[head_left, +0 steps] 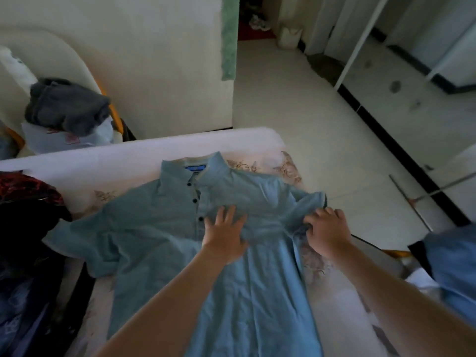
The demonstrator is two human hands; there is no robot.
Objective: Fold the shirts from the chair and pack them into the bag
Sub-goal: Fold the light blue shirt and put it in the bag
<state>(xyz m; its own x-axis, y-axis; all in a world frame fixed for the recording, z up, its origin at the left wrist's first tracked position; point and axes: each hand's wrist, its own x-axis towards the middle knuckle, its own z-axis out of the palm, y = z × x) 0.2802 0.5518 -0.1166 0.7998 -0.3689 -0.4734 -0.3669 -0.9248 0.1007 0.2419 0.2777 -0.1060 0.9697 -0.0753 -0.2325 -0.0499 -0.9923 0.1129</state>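
Two bare forearms reach in from the near edge over a blue polo shirt (159, 228), which lies face up and spread out on a bed (144, 153) covered by a pale floral sheet (288, 166), collar at the far end and hem running off the near edge. The left hand (224, 234) lies flat on the chest of the shirt just right of the button placket, fingers straight and spread, pressing the cloth down. The right hand (327, 234) has its fingers curled into the shirt's right side, just below the right sleeve, bunching the fabric there. The left sleeve is stretched out flat towards a dark heap of clothing (28, 228) with a red patterned piece on top, which fills the bed's left side. At the right edge, off the bed, hangs a blurred piece of blue cloth (453, 266); what it belongs to cannot be told. Beyond the bed on the far left, a grey garment (67, 105) sits crumpled on a white plastic bag (64, 140) on a cream chair (51, 45) with an orange rim. Pale floor tiles (296, 99) stretch away on the right, a long-handled tool (409, 199) lies on them, and a green towel (230, 37) hangs at a wall corner
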